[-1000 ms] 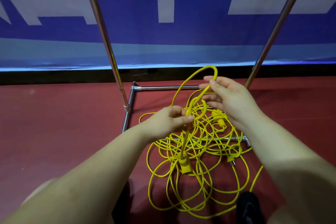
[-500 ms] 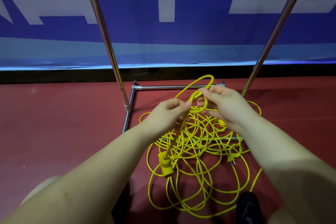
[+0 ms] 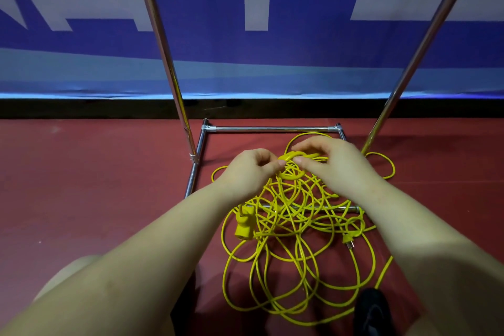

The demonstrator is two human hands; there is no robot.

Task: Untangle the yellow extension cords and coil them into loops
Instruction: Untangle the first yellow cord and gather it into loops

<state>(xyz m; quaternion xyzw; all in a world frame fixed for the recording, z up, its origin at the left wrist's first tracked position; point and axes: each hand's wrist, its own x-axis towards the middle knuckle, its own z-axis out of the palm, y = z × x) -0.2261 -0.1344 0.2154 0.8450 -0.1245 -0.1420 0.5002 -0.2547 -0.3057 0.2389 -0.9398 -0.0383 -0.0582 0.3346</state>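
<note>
A tangled heap of yellow extension cords (image 3: 294, 226) lies on the red floor, spread across the base of a metal rack. A small loop of cord (image 3: 291, 161) is held up above the heap. My left hand (image 3: 251, 169) pinches the loop's left side between thumb and fingers. My right hand (image 3: 335, 163) grips its right side with curled fingers. A yellow socket end (image 3: 243, 225) lies at the heap's left. A plug (image 3: 349, 241) with metal pins rests at the right.
The chrome rack base (image 3: 270, 129) frames the heap, with two slanted uprights (image 3: 174, 84) rising left and right. A blue and white banner (image 3: 245, 35) closes off the back. A dark shoe (image 3: 372, 311) shows at the bottom right, my knee at the bottom left.
Both hands have dropped lower and come together, and the raised loop has shrunk to a small one. The socket end swung left and now lies on the heap.
</note>
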